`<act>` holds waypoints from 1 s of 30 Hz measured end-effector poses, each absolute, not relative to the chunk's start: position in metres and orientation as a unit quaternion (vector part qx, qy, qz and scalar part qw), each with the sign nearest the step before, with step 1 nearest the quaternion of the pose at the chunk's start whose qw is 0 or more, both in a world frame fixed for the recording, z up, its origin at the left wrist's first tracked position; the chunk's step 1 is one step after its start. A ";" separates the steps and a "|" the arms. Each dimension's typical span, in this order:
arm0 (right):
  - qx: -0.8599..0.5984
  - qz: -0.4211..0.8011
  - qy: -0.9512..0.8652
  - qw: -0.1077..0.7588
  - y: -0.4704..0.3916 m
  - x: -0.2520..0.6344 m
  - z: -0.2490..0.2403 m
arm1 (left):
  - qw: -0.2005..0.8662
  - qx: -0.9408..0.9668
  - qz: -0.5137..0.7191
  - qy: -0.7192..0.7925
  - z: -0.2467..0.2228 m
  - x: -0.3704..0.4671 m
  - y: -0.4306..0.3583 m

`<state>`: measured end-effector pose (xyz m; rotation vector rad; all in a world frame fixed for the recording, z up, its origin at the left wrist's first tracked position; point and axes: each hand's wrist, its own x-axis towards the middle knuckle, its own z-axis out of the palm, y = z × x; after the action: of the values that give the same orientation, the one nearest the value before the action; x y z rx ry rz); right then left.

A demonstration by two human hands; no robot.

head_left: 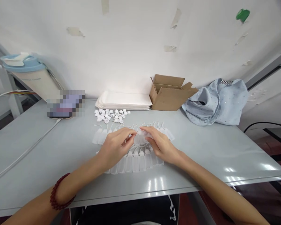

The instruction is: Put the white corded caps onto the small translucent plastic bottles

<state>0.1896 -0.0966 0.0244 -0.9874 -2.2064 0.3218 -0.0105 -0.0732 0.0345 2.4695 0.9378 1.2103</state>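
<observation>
A small translucent bottle (145, 133) is up between the two hands, lying roughly sideways over the rows in the middle of the counter (213, 156). The right hand (162, 145) has its thumb and fingers closed around it. The left hand (117, 143) brings thumb and forefinger close at its other end; the fingers mask that spot, so I cannot tell whether they are clamped on a cap, on a cord or on nothing.

The step in hand seems to be close work at one bottle's top. What the move calls for, I judge, is a light steadying grip on the right and a fine fingertip pinch on the left, with no nudge to the bottles beneath.

Around the hands, a front row of bottles (135, 162) and a back row of bottles (98, 136) lie side by side, thin tails trailing from their tops (whether they contain a clear liquid, I cannot say). Behind the back row is a loose cluster of white caps (107, 117), then a stack of white packets (124, 100) against the wall. Beside the stack, a cardboard box (166, 98) stands with flaps up, its depths hidden. A tumbler (35, 78) with a blue lid leans at far left.
</observation>
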 end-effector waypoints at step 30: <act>-0.429 0.206 -0.766 0.433 -0.112 0.180 0.027 | 0.114 0.804 0.475 0.338 0.037 -0.004 -0.082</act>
<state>0.1796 -0.1125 0.0271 -1.0680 -1.9084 0.5123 -0.0037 -0.0820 0.0374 2.3585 0.9920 1.3923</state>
